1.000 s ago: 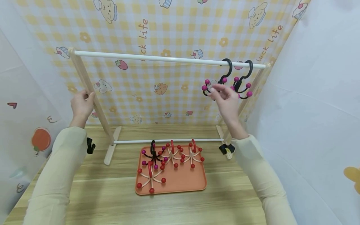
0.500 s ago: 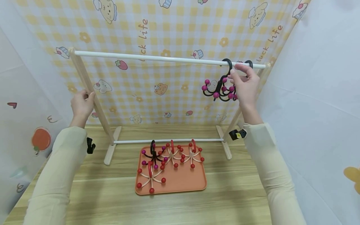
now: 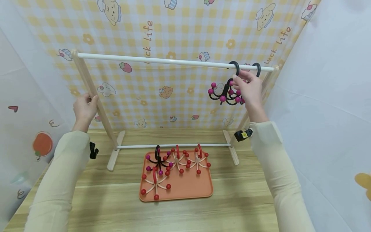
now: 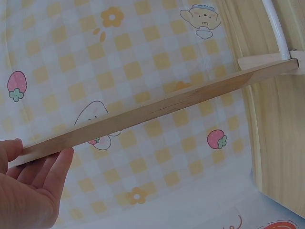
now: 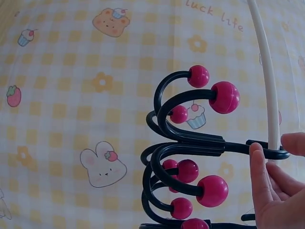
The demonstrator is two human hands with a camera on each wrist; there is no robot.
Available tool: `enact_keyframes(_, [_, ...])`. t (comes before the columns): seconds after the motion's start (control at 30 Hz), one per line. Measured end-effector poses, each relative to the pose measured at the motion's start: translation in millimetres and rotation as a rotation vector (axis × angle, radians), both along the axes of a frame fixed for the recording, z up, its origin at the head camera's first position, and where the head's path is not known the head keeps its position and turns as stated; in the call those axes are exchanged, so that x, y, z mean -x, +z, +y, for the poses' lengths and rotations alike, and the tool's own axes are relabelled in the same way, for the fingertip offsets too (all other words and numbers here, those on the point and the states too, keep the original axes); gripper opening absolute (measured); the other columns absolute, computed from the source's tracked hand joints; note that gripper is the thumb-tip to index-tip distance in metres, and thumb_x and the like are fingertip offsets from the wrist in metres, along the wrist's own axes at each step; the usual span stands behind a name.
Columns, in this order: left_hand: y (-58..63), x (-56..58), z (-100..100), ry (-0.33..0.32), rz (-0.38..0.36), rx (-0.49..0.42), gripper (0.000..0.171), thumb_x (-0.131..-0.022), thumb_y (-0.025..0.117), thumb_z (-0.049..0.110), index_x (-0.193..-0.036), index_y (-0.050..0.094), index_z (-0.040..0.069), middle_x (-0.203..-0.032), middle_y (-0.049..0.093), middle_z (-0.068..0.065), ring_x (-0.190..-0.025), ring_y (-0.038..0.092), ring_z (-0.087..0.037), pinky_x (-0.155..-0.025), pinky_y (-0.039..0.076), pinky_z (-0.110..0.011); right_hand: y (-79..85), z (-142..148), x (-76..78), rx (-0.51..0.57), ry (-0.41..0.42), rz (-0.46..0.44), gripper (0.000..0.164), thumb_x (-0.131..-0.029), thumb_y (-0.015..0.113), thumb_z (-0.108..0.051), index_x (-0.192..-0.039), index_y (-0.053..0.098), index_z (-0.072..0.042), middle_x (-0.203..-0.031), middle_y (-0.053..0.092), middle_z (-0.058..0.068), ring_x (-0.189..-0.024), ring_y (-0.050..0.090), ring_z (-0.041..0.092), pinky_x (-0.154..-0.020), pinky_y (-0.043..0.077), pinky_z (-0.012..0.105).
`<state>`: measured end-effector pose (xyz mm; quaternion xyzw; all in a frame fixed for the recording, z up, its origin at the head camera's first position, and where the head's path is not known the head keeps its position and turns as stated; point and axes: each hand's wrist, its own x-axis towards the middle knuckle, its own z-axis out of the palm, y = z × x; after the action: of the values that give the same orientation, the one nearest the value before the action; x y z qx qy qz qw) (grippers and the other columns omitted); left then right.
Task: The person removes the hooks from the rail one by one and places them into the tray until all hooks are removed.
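Note:
My left hand grips the left wooden post of a rack, thumb on one side and fingers on the other. At the rack's right end, a black multi-arm hanger with pink ball tips hangs by its hook from the white top rail. My right hand pinches that hook between thumb and fingers, just below the rail. A second black hanger hangs to its right, partly hidden behind the hand in the head view.
An orange tray lies on the wooden table. It holds a black hanger with purple tips and several red-hooked, cream-armed hangers. A white lower rail runs behind the tray. A patterned cloth backs the rack.
My right hand has moved right and up from in front of the hangers to the rail, then slightly left and down onto the left hanger's hook. The left hand has stayed on the post.

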<state>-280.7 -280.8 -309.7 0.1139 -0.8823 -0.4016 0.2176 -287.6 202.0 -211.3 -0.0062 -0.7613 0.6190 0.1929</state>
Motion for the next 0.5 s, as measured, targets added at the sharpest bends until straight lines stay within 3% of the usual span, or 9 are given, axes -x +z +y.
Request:
enact_keyframes(0.27, [-0.4, 1.8, -0.3, 0.008, 0.001, 0.017, 0.041, -0.093, 0.036, 0.032, -0.094, 0.052, -0.006, -0.108, 0.055, -0.025, -0.095, 0.051, -0.037, -0.077, 0.037, -0.040, 3.7, -1.3, 5.3, 0.097, 0.051, -0.033, 0.040, -0.080, 0.065, -0.020, -0.114, 0.055, -0.001, -0.106, 0.058, 0.014, -0.082, 0.060, 0.019, -0.081, 0.044, 0.030])
enact_keyframes(0.5, [-1.5, 2.9, -1.4, 0.006, 0.003, 0.022, 0.040, -0.093, 0.036, 0.032, -0.093, 0.052, -0.005, -0.107, 0.056, -0.025, -0.092, 0.051, -0.034, -0.076, 0.037, -0.039, 3.7, -2.4, 8.1, 0.112, 0.039, -0.048, 0.039, -0.081, 0.064, -0.021, -0.113, 0.056, -0.001, -0.106, 0.057, 0.015, -0.083, 0.060, 0.018, -0.077, 0.046, 0.026])
